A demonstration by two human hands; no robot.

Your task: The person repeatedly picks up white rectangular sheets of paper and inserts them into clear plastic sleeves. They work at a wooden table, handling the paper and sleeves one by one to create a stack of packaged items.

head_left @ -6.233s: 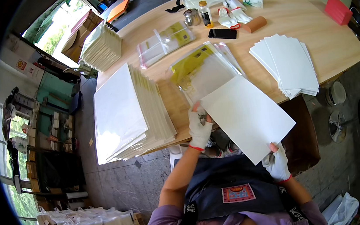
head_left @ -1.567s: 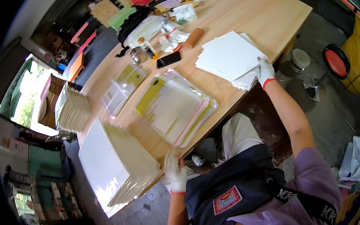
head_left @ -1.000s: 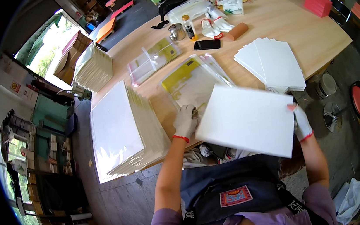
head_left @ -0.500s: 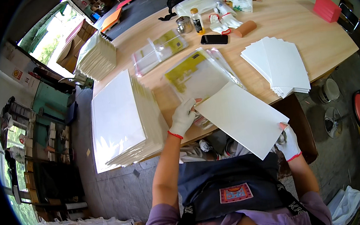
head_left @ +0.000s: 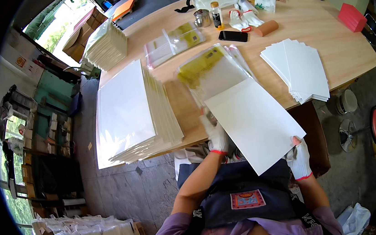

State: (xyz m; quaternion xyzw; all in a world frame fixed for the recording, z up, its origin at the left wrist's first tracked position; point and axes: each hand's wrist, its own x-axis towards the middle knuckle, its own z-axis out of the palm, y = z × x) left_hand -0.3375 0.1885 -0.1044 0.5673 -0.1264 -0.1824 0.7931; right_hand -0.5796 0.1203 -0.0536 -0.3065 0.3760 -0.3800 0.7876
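A white sheet of board (head_left: 257,126) slants over the table's front edge and my lap. My right hand (head_left: 299,157), in a white glove with a red cuff, is closed on its near right corner, thumb on top. At the board's left edge is my gloved left hand (head_left: 216,135); its fingers are smeared by motion and partly hidden, so their grip is unclear. Beneath the board's far end lies a stack of clear plastic bags (head_left: 213,71) with a yellow-green print. Several white boards (head_left: 297,69) are fanned out to the right.
On the left of the wooden table (head_left: 351,54) stands a tall pile of sheets in clear sleeves (head_left: 125,108); another pile (head_left: 107,45) is behind it. A banded bag bundle (head_left: 173,43), phone (head_left: 233,36), bottle (head_left: 216,16), metal pot (head_left: 202,18) and spare gloves (head_left: 245,18) lie farther back.
My left hand has moved right and nearer to me, along the board's left edge. The board has turned to a steeper slant, its near corner shifting left. My right hand keeps its hold.
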